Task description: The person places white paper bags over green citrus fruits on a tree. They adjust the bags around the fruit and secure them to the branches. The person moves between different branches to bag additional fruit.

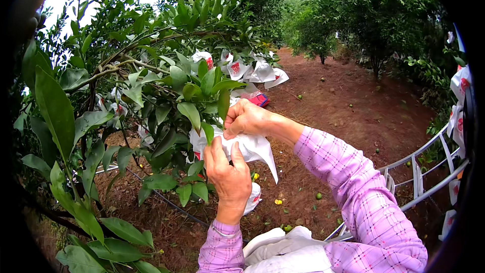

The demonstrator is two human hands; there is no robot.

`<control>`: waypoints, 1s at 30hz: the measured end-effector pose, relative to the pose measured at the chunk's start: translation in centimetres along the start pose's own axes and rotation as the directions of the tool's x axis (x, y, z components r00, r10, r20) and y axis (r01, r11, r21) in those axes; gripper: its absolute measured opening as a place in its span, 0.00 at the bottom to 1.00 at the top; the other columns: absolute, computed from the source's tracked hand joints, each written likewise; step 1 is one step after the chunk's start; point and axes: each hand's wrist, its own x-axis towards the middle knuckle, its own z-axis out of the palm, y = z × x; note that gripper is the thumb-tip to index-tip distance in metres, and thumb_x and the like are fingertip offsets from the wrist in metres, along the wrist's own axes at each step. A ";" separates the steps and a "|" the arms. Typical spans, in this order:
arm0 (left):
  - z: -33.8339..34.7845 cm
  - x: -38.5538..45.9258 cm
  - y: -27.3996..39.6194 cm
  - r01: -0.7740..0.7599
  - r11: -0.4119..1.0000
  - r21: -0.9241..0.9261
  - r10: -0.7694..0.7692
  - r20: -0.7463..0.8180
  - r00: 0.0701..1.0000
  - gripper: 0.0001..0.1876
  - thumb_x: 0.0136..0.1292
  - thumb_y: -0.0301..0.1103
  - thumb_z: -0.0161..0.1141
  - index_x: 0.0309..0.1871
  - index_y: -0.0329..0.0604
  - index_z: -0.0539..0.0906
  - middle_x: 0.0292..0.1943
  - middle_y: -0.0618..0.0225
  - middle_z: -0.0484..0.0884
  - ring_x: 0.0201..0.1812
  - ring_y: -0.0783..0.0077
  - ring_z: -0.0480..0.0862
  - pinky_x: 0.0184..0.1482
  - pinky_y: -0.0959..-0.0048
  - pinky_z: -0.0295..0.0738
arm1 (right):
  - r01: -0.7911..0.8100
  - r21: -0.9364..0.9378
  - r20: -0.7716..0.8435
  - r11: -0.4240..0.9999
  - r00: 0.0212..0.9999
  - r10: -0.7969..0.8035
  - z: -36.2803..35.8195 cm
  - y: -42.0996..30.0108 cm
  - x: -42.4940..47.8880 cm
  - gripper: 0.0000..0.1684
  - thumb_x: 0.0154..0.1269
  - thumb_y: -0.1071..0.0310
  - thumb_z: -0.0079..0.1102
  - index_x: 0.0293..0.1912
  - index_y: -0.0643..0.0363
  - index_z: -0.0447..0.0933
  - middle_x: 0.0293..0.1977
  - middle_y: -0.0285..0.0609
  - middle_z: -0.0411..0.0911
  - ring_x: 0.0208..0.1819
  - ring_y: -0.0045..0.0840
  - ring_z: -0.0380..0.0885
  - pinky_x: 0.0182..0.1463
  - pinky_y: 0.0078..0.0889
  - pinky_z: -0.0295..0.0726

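A white fruit bag (250,148) hangs among the leaves of a citrus branch, directly in front of me. My right hand (246,118) pinches its upper edge, thumb against curled fingers. From below, my left hand (227,176) has its fingers and thumb on the bag's near side. The bag's loose corner trails down to the right. Leaves (206,131) cover part of its left side, and whatever is inside cannot be seen. Just under the left wrist hangs another white bag (253,199) with red print.
More bagged fruit (261,71) hangs beyond my hands, near a red and blue item (259,99). A metal ladder (416,167) curves along the right. Large leaves (55,110) crowd the left. Several green fruits (318,196) lie on the reddish soil, and a dark hose (166,199) crosses below.
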 end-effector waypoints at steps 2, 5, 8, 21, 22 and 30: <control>2.4 -0.3 -1.5 0.156 0.941 -0.302 -0.159 0.014 0.987 0.11 0.62 0.24 0.55 0.45 0.26 0.75 0.39 0.55 0.79 0.39 0.68 0.79 0.40 0.73 0.73 | 0.042 0.042 -0.015 0.998 0.999 -0.042 -0.5 0.7 0.3 0.06 0.45 0.75 0.67 0.22 0.63 0.77 0.18 0.31 0.75 0.20 0.11 0.68 0.23 0.18 0.65; 3.9 -0.2 -1.1 0.360 0.628 -0.690 -0.364 0.149 0.919 0.11 0.66 0.28 0.54 0.45 0.26 0.77 0.36 0.65 0.81 0.36 0.77 0.79 0.40 0.78 0.74 | 0.046 -0.055 -0.096 0.997 0.994 -0.051 -0.5 1.9 0.2 0.05 0.44 0.74 0.66 0.23 0.64 0.78 0.18 0.34 0.76 0.22 0.15 0.71 0.27 0.23 0.70; 4.2 -0.5 -2.6 0.522 0.382 -0.763 -0.403 0.371 0.837 0.13 0.67 0.28 0.54 0.48 0.27 0.77 0.38 0.65 0.81 0.37 0.79 0.79 0.41 0.81 0.74 | 0.091 -0.079 -0.179 0.993 0.978 -0.103 0.2 3.0 -0.2 0.06 0.47 0.71 0.63 0.25 0.64 0.79 0.19 0.37 0.77 0.23 0.16 0.72 0.28 0.25 0.72; 1.7 0.4 -3.9 0.656 0.262 -0.708 -0.382 0.548 0.744 0.13 0.56 0.19 0.57 0.46 0.31 0.77 0.40 0.63 0.81 0.39 0.74 0.81 0.44 0.76 0.76 | 0.331 -0.251 -0.061 0.910 0.932 -0.356 1.3 4.3 -1.1 0.07 0.56 0.71 0.52 0.33 0.65 0.75 0.26 0.45 0.77 0.32 0.29 0.77 0.36 0.32 0.75; 1.0 1.0 -3.5 0.687 0.255 -0.681 -0.365 0.590 0.720 0.13 0.56 0.20 0.57 0.46 0.31 0.78 0.40 0.64 0.81 0.39 0.75 0.81 0.44 0.77 0.76 | 0.351 -0.319 -0.004 0.880 0.929 -0.371 0.7 3.6 -1.3 0.08 0.57 0.69 0.54 0.33 0.64 0.74 0.26 0.44 0.76 0.31 0.28 0.77 0.36 0.32 0.74; -2.0 2.1 -5.3 0.813 0.201 -0.546 -0.253 0.773 0.581 0.18 0.54 0.22 0.58 0.50 0.30 0.77 0.42 0.64 0.81 0.40 0.76 0.80 0.45 0.78 0.75 | 0.147 -0.118 0.352 0.982 0.931 -0.097 -1.1 3.7 -1.0 0.29 0.62 0.44 0.56 0.26 0.64 0.76 0.19 0.34 0.72 0.23 0.17 0.70 0.26 0.24 0.70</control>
